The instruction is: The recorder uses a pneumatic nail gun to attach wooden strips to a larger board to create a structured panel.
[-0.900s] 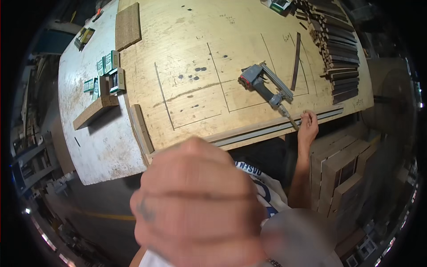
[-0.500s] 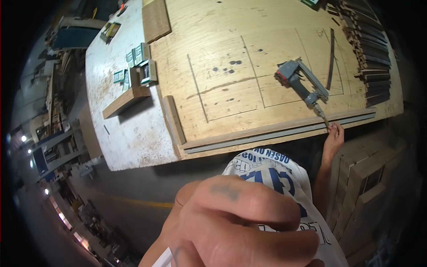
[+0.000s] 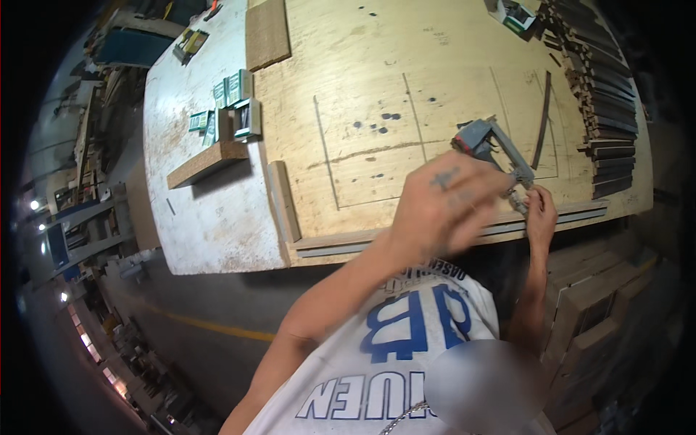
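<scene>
A grey and black pneumatic nail gun (image 3: 513, 148) with a red-trimmed head lies on the plywood top. My left hand (image 3: 449, 196) reaches across above its grip, fingers loosely bent and apart, hiding much of the handle. I see no contact between that hand and the tool. At the handle's lower end, my right hand (image 3: 541, 206) has its fingers closed on the metal air fitting (image 3: 519, 201). A wooden strip with a grey bar (image 3: 341, 249) runs along the near table edge, partly behind my left forearm.
Dark wood strips (image 3: 612, 123) are stacked at the right, with one loose strip (image 3: 542, 119) beside them. Green-and-white boxes (image 3: 233, 90) and a wood block (image 3: 206, 165) sit on the white left section. Pencil lines mark the plywood (image 3: 362, 156). Wooden frames (image 3: 591, 304) stand below at right.
My left hand has moved from close in front of my chest out over the nail gun. My right hand has shifted slightly up along the air fitting.
</scene>
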`<action>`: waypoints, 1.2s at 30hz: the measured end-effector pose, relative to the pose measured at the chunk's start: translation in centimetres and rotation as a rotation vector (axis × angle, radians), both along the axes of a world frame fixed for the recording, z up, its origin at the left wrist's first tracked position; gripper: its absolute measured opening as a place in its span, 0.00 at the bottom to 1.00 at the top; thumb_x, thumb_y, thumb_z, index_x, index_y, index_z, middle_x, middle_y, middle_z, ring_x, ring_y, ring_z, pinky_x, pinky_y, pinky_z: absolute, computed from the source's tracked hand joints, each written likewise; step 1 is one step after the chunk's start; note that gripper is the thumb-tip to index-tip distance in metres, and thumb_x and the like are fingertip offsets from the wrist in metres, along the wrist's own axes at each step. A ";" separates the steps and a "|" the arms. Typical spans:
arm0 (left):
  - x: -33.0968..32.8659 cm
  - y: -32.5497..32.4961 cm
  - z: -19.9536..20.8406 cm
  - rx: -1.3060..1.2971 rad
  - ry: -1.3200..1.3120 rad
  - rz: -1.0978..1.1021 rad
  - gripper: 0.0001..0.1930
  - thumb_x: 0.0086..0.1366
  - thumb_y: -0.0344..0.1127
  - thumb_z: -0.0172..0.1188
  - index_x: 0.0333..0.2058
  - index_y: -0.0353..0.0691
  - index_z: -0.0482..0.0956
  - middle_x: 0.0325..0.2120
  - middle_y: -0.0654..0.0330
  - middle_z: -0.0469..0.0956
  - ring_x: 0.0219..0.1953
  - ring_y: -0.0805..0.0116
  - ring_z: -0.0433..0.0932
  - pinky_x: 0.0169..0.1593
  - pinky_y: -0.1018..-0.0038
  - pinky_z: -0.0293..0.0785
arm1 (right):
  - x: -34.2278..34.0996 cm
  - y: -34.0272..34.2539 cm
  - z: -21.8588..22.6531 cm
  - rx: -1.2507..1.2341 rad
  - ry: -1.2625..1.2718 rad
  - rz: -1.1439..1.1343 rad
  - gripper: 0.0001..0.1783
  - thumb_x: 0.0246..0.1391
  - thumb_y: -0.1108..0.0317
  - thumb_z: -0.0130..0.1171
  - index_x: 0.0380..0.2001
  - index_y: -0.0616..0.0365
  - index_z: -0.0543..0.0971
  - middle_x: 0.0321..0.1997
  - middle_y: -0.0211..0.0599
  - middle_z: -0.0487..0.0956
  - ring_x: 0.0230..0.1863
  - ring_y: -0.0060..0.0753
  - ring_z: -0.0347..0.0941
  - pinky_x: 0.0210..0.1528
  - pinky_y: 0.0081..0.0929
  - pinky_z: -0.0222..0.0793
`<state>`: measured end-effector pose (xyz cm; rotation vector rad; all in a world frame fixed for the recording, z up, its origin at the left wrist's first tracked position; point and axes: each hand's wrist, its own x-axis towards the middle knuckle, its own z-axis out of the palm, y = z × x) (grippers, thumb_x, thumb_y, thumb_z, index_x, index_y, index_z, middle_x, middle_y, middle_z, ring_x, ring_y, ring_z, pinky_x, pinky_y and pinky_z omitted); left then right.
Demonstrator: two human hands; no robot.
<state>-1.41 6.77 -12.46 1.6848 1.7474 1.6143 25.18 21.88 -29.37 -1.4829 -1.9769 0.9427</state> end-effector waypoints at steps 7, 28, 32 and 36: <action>0.4 -5.9 -22.1 -0.657 0.366 0.321 0.31 0.65 0.38 0.64 0.63 0.34 0.67 0.66 0.37 0.61 0.67 0.39 0.62 0.67 0.46 0.56 | -0.3 7.7 -1.6 -0.112 0.060 0.203 0.14 0.68 0.64 0.54 0.48 0.62 0.80 0.36 0.48 0.83 0.38 0.34 0.83 0.43 0.33 0.77; 1.3 -6.4 -21.8 -1.096 0.324 0.221 0.34 0.74 0.45 0.46 0.72 0.33 0.52 0.75 0.40 0.42 0.77 0.42 0.37 0.74 0.44 0.28 | 2.7 34.9 -3.6 -0.492 -0.534 -0.606 0.76 0.45 0.37 0.73 0.76 0.57 0.31 0.80 0.61 0.35 0.78 0.70 0.37 0.76 0.66 0.43; 1.3 -6.0 -21.6 -1.050 0.347 0.223 0.34 0.73 0.44 0.49 0.72 0.33 0.54 0.74 0.39 0.44 0.76 0.41 0.40 0.75 0.44 0.31 | 3.1 35.0 -5.2 -0.334 -0.697 -0.722 0.79 0.43 0.30 0.71 0.75 0.59 0.28 0.79 0.67 0.34 0.78 0.75 0.36 0.75 0.69 0.44; 1.2 -5.8 -22.1 -1.002 0.363 0.230 0.35 0.72 0.43 0.50 0.72 0.33 0.54 0.74 0.39 0.45 0.76 0.42 0.41 0.74 0.44 0.32 | 5.7 37.9 -6.0 -0.409 -0.755 -0.690 0.81 0.41 0.28 0.71 0.75 0.63 0.29 0.77 0.73 0.34 0.77 0.77 0.35 0.74 0.68 0.46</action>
